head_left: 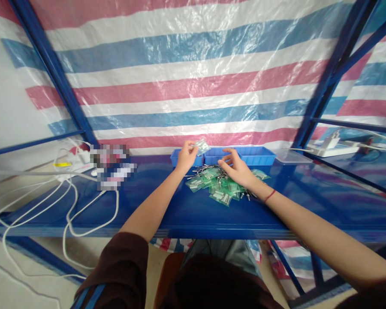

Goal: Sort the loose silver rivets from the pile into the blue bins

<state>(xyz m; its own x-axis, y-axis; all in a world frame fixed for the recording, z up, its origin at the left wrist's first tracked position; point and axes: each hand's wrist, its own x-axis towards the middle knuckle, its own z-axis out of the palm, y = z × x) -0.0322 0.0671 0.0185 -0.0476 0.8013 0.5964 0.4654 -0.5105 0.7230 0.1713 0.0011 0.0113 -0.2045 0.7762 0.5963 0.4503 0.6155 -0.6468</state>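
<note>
My left hand (187, 155) pinches a small clear plastic bag (202, 146) with pale pieces in it, held up above the blue bins. My right hand (233, 165) hovers over the pile with its fingers apart and nothing visible in them. Beneath it lies a heap of small green-tinted plastic bags (220, 198) holding light metallic-looking pieces. Dark, thin parts with shiny ends (247, 195) are mixed through the heap. Behind the hands stand a small blue bin (176, 159) and a longer blue bin (257, 156), partly hidden by my hands.
A clear plastic lid or tray (292, 157) lies right of the bins. White power strips (330, 146) sit at both sides, with white cables (71, 214) looping over the left. Blue metal posts (321, 94) frame the bench, and a striped plastic sheet (193, 77) hangs behind.
</note>
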